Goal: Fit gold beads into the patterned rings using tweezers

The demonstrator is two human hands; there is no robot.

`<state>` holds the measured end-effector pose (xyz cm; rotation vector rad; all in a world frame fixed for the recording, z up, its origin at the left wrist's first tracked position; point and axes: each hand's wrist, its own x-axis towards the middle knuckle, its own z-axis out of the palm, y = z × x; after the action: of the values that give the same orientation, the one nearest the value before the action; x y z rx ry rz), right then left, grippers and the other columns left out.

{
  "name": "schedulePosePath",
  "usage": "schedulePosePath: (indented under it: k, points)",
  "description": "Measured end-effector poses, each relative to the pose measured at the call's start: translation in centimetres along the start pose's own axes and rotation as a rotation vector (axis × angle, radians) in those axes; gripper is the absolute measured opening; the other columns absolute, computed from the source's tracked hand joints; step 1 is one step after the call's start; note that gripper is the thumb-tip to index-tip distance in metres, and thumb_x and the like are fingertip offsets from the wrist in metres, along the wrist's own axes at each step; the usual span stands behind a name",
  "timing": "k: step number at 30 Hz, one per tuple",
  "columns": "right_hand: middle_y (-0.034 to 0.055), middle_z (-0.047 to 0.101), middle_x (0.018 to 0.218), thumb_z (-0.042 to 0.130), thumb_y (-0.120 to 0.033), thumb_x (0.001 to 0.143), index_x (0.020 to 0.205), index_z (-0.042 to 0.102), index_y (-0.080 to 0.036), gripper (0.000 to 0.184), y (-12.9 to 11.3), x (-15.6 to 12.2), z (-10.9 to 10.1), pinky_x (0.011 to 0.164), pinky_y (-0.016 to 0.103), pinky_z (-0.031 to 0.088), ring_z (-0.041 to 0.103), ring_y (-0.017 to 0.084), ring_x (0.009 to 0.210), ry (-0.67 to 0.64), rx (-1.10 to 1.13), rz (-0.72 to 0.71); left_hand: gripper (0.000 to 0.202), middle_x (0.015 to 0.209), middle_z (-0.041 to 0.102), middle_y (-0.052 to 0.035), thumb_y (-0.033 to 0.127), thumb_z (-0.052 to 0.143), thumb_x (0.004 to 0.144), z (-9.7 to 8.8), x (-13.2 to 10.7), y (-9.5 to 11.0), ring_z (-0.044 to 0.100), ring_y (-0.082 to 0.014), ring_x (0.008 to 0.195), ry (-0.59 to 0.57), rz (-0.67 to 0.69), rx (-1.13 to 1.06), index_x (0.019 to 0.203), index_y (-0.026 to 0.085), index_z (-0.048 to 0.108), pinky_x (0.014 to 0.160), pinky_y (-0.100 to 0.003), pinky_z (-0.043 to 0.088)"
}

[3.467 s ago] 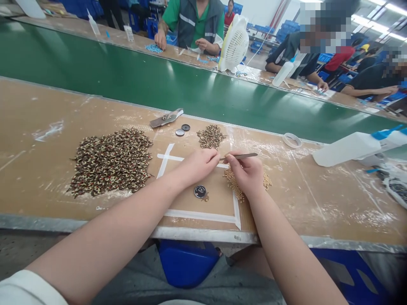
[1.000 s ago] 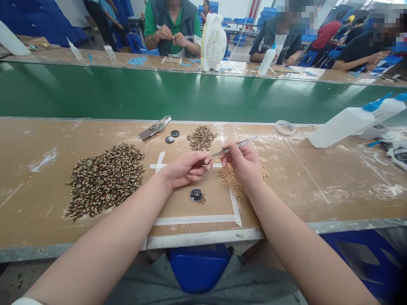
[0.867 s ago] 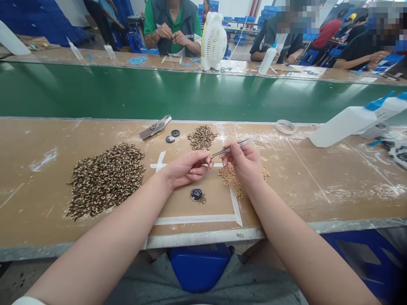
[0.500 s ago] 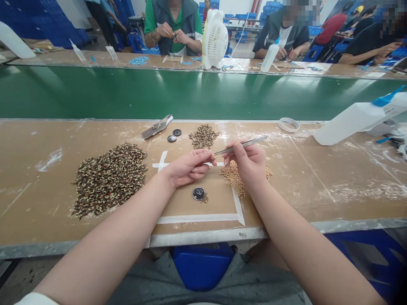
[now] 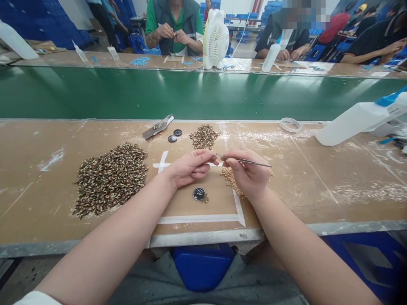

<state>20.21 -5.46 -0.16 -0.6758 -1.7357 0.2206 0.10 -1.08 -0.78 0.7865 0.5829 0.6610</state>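
Note:
My right hand (image 5: 249, 171) grips a pair of metal tweezers (image 5: 254, 162), their tip reaching left to the fingertips of my left hand (image 5: 195, 165). The left thumb and index finger are pinched together; whatever sits between them is too small to make out. Beneath the right hand lies a pile of small tan beads (image 5: 232, 178), partly hidden by it. Below the hands is a small round black dish (image 5: 199, 194) with a shiny rim and a few tiny bits beside it. Beyond the fingers sits a small heap of gold-and-dark pieces (image 5: 204, 136).
A large pile of dark-and-cream curved pieces (image 5: 111, 178) spreads at left. Behind stand two round black caps (image 5: 172, 138) and a camouflage-patterned strip (image 5: 158, 126). A tape roll (image 5: 290, 124) and white bottle (image 5: 352, 123) are at right. A green belt (image 5: 178, 93) separates co-workers opposite.
My right hand has turned, so the tweezers' back end has swung down from pointing up and right to sloping slightly downward. My left hand keeps its pinch in nearly the same place.

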Motion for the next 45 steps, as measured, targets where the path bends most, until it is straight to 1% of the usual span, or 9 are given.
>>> schedulePosePath:
  k: [10,16,21,25,31,35,38,41,45]
  points:
    - [0.0029,0.076,0.089,0.063,-0.021,0.100,0.108,0.069,-0.024,0.011,-0.2,0.4,0.0,0.064,0.031,0.058,0.071,0.016,0.072,-0.007,-0.044,-0.060,0.030,0.088,0.067,-0.0010,0.038,0.084,0.082,-0.1,0.1,-0.1,0.032,0.0033,0.045,-0.018,0.004,-0.012,0.086,0.012,0.069,0.038,-0.008,0.022]
    - [0.0031,0.077,0.091,0.062,-0.024,0.100,0.107,0.070,-0.028,0.011,-0.5,0.2,-0.1,0.067,0.034,0.059,0.073,0.018,0.074,-0.031,-0.056,0.037,0.029,0.089,0.068,-0.0021,0.039,0.082,0.083,-0.3,0.2,-0.2,0.031,0.0030,0.046,-0.012,0.004,-0.015,0.088,0.013,0.070,0.038,-0.008,0.022]
    - [0.0041,0.076,0.088,0.062,-0.026,0.100,0.103,0.071,-0.026,0.010,-0.4,0.0,0.0,0.066,0.035,0.058,0.071,0.018,0.072,-0.013,-0.039,0.084,0.029,0.091,0.068,-0.0024,0.038,0.083,0.083,-0.1,0.1,-0.2,0.030,0.0032,0.046,-0.007,0.000,-0.013,0.086,0.013,0.068,0.039,-0.008,0.022]
    - [0.0027,0.072,0.080,0.061,-0.027,0.101,0.098,0.072,-0.025,0.011,-0.5,0.0,0.2,0.064,0.035,0.056,0.069,0.017,0.066,0.030,0.049,0.206,0.029,0.091,0.067,-0.0019,0.037,0.082,0.083,0.2,0.1,0.0,0.031,0.0031,0.046,0.001,-0.006,0.009,0.085,0.013,0.066,0.038,-0.008,0.019]
    - [0.0018,0.071,0.074,0.062,-0.038,0.101,0.091,0.071,-0.022,0.022,-0.2,0.2,0.7,0.055,0.031,0.057,0.066,0.015,0.058,0.195,0.229,0.521,0.029,0.091,0.066,-0.0020,0.039,0.078,0.086,0.5,0.3,0.1,0.030,0.0029,0.046,0.037,0.036,0.044,0.084,0.013,0.066,0.038,-0.010,0.018]
    - [0.0027,0.070,0.074,0.065,-0.044,0.098,0.091,0.071,-0.021,0.025,0.5,0.3,0.7,0.053,0.030,0.058,0.066,0.014,0.058,0.242,0.308,0.628,0.029,0.089,0.065,-0.0022,0.038,0.077,0.086,0.4,0.5,0.2,0.029,0.0028,0.045,0.067,0.091,0.055,0.081,0.012,0.065,0.038,-0.012,0.018]
    - [0.0021,0.069,0.071,0.067,-0.044,0.097,0.089,0.071,-0.020,0.026,0.6,0.3,0.6,0.050,0.028,0.056,0.064,0.013,0.053,0.162,0.388,0.657,0.031,0.083,0.063,-0.0005,0.039,0.077,0.084,0.3,0.8,0.4,0.030,0.0015,0.044,0.149,0.176,0.042,0.079,0.014,0.061,0.037,-0.013,0.016]
    - [0.0022,0.069,0.068,0.068,-0.042,0.097,0.087,0.072,-0.019,0.026,0.1,0.1,0.5,0.050,0.029,0.056,0.065,0.014,0.053,-0.081,0.467,0.667,0.031,0.075,0.059,0.0017,0.036,0.079,0.080,0.2,0.9,0.4,0.031,0.0004,0.044,0.227,0.262,0.046,0.075,0.015,0.057,0.038,-0.015,0.015]
    - [0.0020,0.070,0.066,0.066,-0.041,0.098,0.088,0.072,-0.018,0.026,-0.7,-0.5,1.0,0.051,0.028,0.054,0.063,0.013,0.050,-0.406,0.472,0.694,0.031,0.064,0.051,0.0044,0.028,0.077,0.077,0.2,1.1,0.3,0.029,-0.0005,0.043,0.296,0.360,0.068,0.067,0.017,0.049,0.039,-0.016,0.014]
